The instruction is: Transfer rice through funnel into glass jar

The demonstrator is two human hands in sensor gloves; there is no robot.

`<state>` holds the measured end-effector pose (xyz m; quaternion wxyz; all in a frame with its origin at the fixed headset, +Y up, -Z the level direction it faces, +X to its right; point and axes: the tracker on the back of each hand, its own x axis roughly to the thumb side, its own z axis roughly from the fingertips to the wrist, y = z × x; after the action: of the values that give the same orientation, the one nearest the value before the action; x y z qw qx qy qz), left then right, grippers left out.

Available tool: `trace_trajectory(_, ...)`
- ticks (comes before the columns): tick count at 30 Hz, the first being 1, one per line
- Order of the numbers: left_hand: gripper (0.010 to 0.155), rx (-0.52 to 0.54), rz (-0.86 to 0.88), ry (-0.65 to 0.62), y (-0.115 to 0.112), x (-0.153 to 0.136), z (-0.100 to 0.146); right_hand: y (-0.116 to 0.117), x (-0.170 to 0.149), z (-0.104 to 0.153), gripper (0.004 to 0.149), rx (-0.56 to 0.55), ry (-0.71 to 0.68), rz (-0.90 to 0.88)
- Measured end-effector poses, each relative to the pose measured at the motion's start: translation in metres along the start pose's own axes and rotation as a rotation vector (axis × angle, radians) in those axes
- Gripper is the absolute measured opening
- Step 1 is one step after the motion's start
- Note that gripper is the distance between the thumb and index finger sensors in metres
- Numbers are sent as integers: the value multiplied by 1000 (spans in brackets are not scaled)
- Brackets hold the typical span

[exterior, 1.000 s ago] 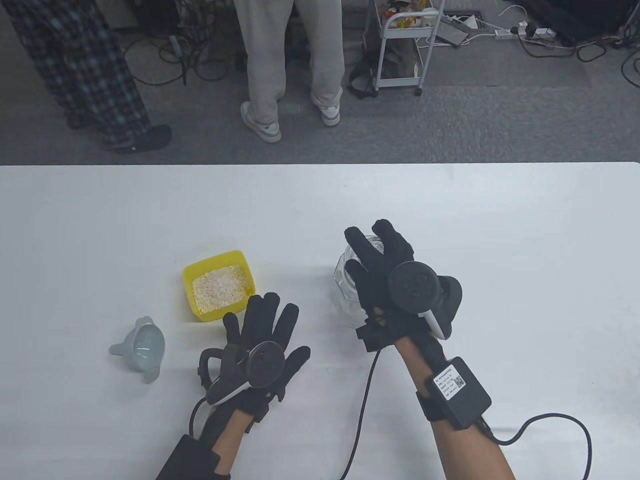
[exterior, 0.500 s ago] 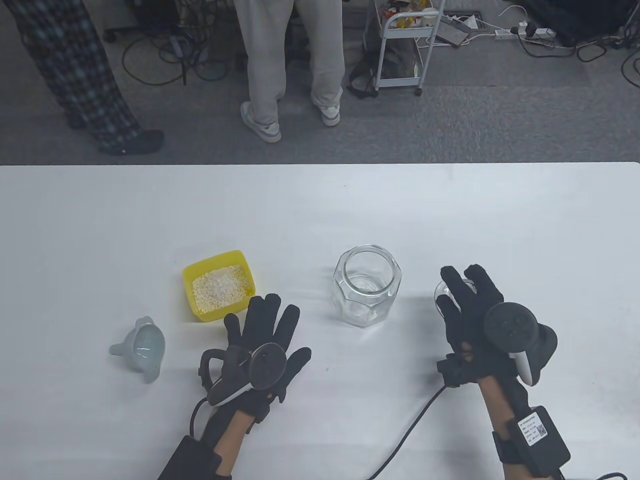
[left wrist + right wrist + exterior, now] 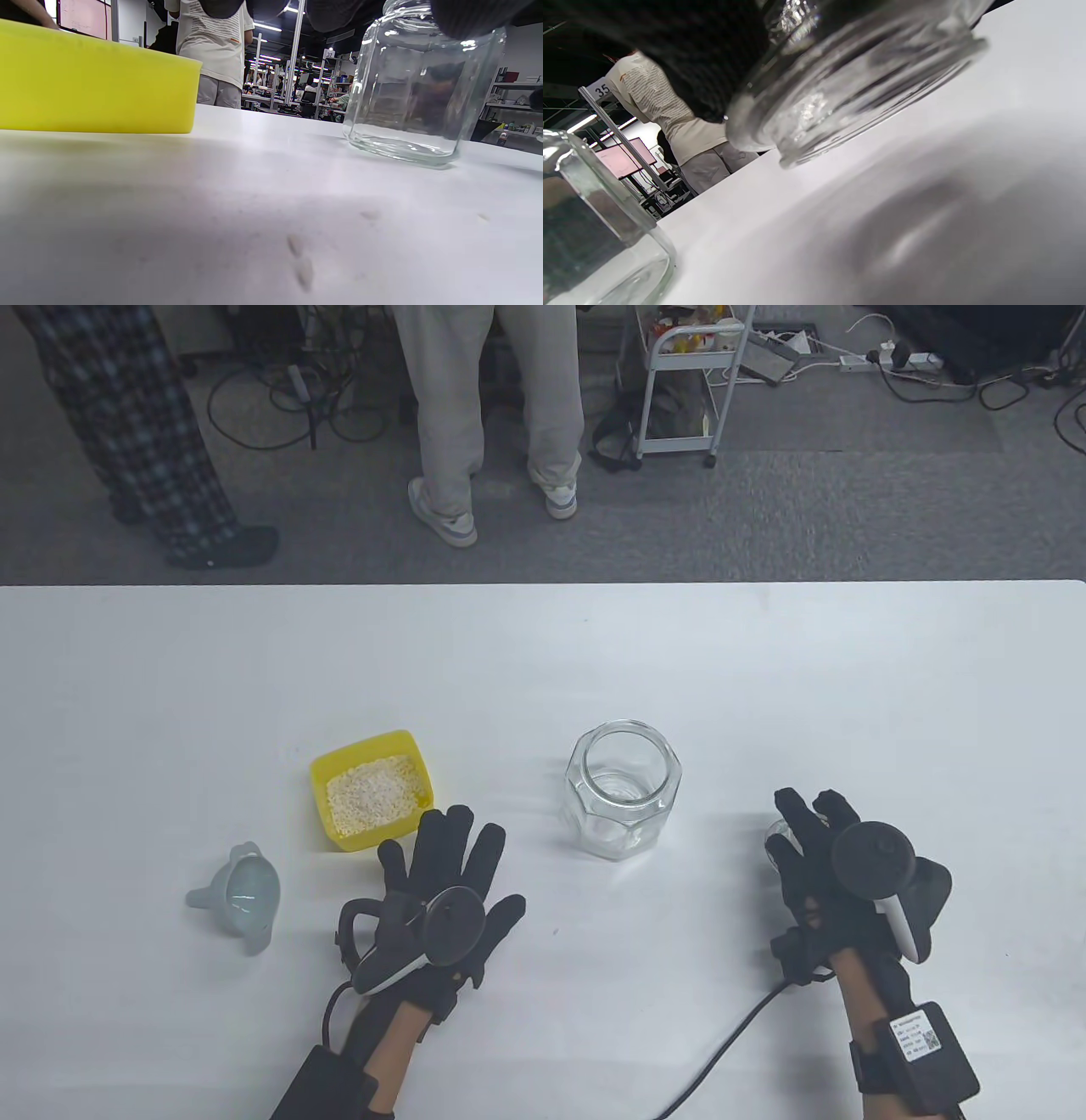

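The open glass jar (image 3: 622,789) stands empty on the white table (image 3: 543,661); it also shows in the left wrist view (image 3: 418,89) and the right wrist view (image 3: 589,224). My right hand (image 3: 810,848) holds the glass lid (image 3: 848,80) low over the table, right of the jar. A yellow tub (image 3: 371,789) of rice sits left of the jar. A pale blue funnel (image 3: 240,897) lies at the near left. My left hand (image 3: 450,857) rests flat and spread, empty, between tub and jar.
The table's far edge runs across the middle of the table view. Beyond it two people stand on grey carpet, with a white cart (image 3: 683,381) and cables. A black cable (image 3: 721,1044) trails from my right wrist.
My right hand has lifted the lid off the jar and carried it right and toward me, lowering it near the table. My left hand has stayed put.
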<state>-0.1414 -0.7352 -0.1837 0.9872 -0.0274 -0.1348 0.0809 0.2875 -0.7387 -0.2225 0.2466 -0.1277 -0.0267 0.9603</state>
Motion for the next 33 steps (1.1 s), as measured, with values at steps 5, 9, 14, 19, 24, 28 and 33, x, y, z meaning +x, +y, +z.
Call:
trace_trajectory(5,80,-2,0,2,0,0,0,7,-3,-4,60,49,40,46)
trace_trajectory(9,80,-6,3,5,0,-1,0,10,-6,-6,62,73,60,60)
trace_trajectory(14,80,-9,6,6,0,-1,0,11,-6,-6,63,78,74,76)
trace_trajectory(19,80,-9,6,7,-1,-1,0,12,-5,-6,64,80,76,89)
trace_trajectory(24,80,-14,6,8,-1,-1,-1,12,-4,-5,65,103,85,106)
trace_trajectory(28,80,-22,6,9,-2,-1,-1,13,-4,-4,69,118,96,130)
trace_trajectory(33,80,-29,6,13,-2,-1,-1,17,-5,-6,73,152,115,166)
